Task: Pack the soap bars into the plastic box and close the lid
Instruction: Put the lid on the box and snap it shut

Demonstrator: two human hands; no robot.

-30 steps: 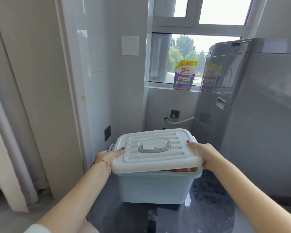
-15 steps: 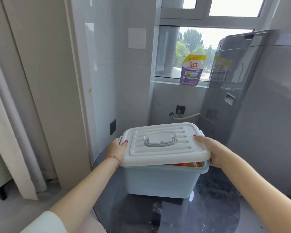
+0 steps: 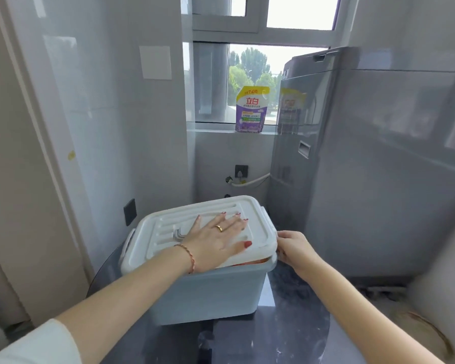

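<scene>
A pale blue plastic box (image 3: 210, 292) stands on a dark round glass table (image 3: 286, 334). Its white ribbed lid (image 3: 168, 232) lies on top, slightly raised at the near right corner, where a strip of orange-red soap bars (image 3: 250, 263) shows in the gap. My left hand (image 3: 217, 239) lies flat on the lid, fingers spread, covering most of the lid's handle. My right hand (image 3: 293, 246) grips the lid's right edge at the box rim.
A grey washing machine (image 3: 365, 166) stands close on the right. A tiled wall with a black socket (image 3: 129, 212) is on the left. A purple detergent pouch (image 3: 251, 110) stands on the window sill behind. A hose (image 3: 250, 182) runs along the back wall.
My left hand left the lid's left edge and now lies flat on top. The lid has dropped lower onto the box. My view has tilted and moved closer.
</scene>
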